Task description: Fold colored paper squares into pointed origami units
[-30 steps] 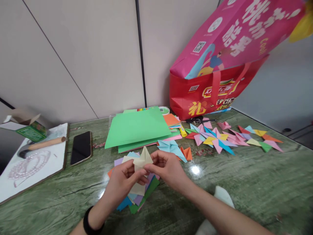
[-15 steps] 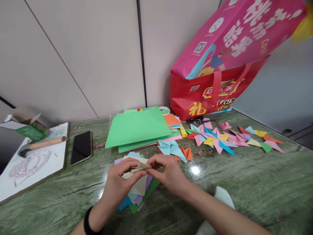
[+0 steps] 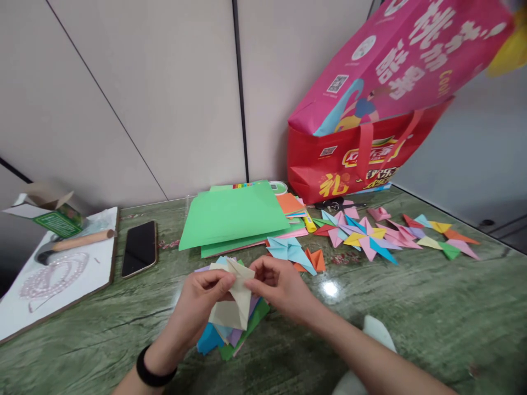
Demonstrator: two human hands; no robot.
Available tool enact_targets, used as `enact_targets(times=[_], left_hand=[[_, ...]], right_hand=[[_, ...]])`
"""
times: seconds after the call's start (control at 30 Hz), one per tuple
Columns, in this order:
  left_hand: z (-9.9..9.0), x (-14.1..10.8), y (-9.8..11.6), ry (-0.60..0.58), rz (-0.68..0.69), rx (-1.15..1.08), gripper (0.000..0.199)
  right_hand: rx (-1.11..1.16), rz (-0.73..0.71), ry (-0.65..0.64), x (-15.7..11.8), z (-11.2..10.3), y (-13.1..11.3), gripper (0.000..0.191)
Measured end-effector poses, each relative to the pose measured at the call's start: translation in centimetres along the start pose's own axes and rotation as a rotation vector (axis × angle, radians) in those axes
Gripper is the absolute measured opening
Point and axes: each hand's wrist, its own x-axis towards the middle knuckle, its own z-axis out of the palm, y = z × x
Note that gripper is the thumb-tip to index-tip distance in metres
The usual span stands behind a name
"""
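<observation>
A folded cream origami paper is pinched between both hands. My left hand grips its left side with thumb and fingers closed. On its right edge, my right hand pinches with thumb and index finger, the other fingers curled. Beneath it lies a fanned pile of coloured paper squares, with cream, lilac, blue and green edges showing; part of the pile is hidden by the hands. Just beyond my right hand rest light blue folded pieces and an orange folded piece.
Green paper sheets are stacked at the back. A phone and a white board with a wooden-handled tool lie left. Colourful folded stars spread right, before a red bag. A yellow glue stick lies between.
The cream paper has been turned from nearly edge-on to upright, with its folded face and a long point hanging down now visible. Both hands have shifted their hold on it.
</observation>
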Motion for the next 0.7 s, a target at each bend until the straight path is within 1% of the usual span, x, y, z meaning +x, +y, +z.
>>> enact_targets(times=[0.07, 0.13, 0.2, 0.27, 0.37, 0.43, 0.5, 0.6, 0.63, 0.67, 0.7], left_hand=[[0.1, 0.0, 0.0, -0.008, -0.036, -0.064, 0.022], [0.3, 0.1, -0.1, 0.034, -0.033, -0.071, 0.024], [0.4, 0.1, -0.2, 0.083, -0.009, -0.032, 0.026], [0.5, 0.1, -0.1, 0.104, 0.018, 0.036, 0.027], [0.7, -0.1, 0.4, 0.084, 0.047, 0.145, 0.023], [0.8, -0.2, 0.7, 0.055, 0.039, 0.179, 0.023], [0.8, -0.3, 0.8, 0.064, 0.027, 0.186, 0.025], [0.7, -0.2, 0.6, 0.136, 0.022, 0.159, 0.025], [0.6, -0.2, 0.5, 0.152, 0.022, 0.146, 0.024], [0.5, -0.1, 0.5, 0.161, 0.023, 0.132, 0.023], [0.5, -0.1, 0.4, 0.163, 0.026, 0.122, 0.023]], right_hand=[[0.082, 0.042, -0.002, 0.1, 0.1, -0.1, 0.015], [0.135, 0.042, 0.013, 0.1, 0.2, -0.1, 0.020], [0.172, 0.023, 0.027, 0.1, 0.3, 0.0, 0.026], [0.194, 0.014, 0.032, 0.0, 0.4, 0.1, 0.031], [0.202, 0.028, 0.029, 0.0, 0.4, 0.3, 0.032], [0.190, 0.031, 0.025, 0.0, 0.5, 0.4, 0.032], [0.151, 0.024, 0.016, -0.1, 0.6, 0.4, 0.032], [0.020, -0.042, 0.075, -0.1, 0.5, -0.5, 0.029], [-0.026, -0.098, 0.134, -0.2, 0.3, -1.0, 0.025], [-0.018, -0.141, 0.164, -0.5, 0.0, -1.5, 0.021], [0.044, -0.155, 0.130, -1.0, -0.3, -2.0, 0.021]])
